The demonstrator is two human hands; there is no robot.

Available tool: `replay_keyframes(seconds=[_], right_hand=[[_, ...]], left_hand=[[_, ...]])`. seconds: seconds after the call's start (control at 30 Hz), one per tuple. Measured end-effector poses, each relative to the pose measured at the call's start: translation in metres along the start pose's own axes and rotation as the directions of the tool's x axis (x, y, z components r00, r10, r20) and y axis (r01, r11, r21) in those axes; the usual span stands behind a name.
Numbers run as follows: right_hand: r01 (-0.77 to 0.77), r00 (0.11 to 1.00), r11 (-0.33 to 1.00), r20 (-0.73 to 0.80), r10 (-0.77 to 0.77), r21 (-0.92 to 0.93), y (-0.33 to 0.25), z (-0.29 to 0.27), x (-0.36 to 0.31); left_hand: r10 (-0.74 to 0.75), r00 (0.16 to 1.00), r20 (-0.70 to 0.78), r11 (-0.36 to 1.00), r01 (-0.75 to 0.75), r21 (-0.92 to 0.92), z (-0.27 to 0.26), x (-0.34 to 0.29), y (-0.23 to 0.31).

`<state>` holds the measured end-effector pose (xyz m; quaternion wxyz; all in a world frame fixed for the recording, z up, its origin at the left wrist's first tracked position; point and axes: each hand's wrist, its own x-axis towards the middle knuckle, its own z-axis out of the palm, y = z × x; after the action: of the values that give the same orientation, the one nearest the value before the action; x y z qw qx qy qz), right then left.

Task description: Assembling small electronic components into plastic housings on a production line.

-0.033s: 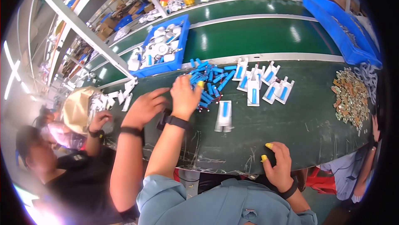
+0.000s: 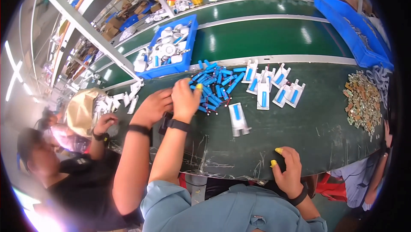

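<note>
Green conveyor belt [image 2: 265, 39] is noted across the upper frame, with the dark worktable [image 2: 299, 133] below it. A blue tray [image 2: 171, 46] of white parts is seen on the belt, upper centre-left. A pile of blue cylinders [image 2: 216, 84] is spread on the table at centre; white holders [image 2: 274, 87] with blue inserts are laid just right of it, and one single holder [image 2: 237, 118] below it. The left hand [image 2: 186, 99] is laid on the pile's left edge, fingers curled; what is pinched cannot be told. The right hand [image 2: 291, 172] is rested at the table's near edge, lower right, fingers loosely bent, nothing held. A co-worker's hand [image 2: 152, 105] is touching the left hand.
</note>
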<state>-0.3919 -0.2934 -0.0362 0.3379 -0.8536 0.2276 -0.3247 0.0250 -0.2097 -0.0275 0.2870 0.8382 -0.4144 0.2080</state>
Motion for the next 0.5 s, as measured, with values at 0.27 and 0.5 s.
replay_keyframes(seconds=[0.27,0.5], right_hand=[[0.034,0.999,0.997,0.0,-0.034,-0.066,-0.004,0.004,0.005],[0.039,0.999,0.995,-0.009,-0.04,-0.09,-0.002,0.004,0.006]], left_hand=[[0.247,0.948,0.198,0.947,-0.194,-0.256,-0.03,-0.033,0.029],[0.604,0.638,0.477,0.78,-0.352,-0.517,-0.002,-0.031,0.091]])
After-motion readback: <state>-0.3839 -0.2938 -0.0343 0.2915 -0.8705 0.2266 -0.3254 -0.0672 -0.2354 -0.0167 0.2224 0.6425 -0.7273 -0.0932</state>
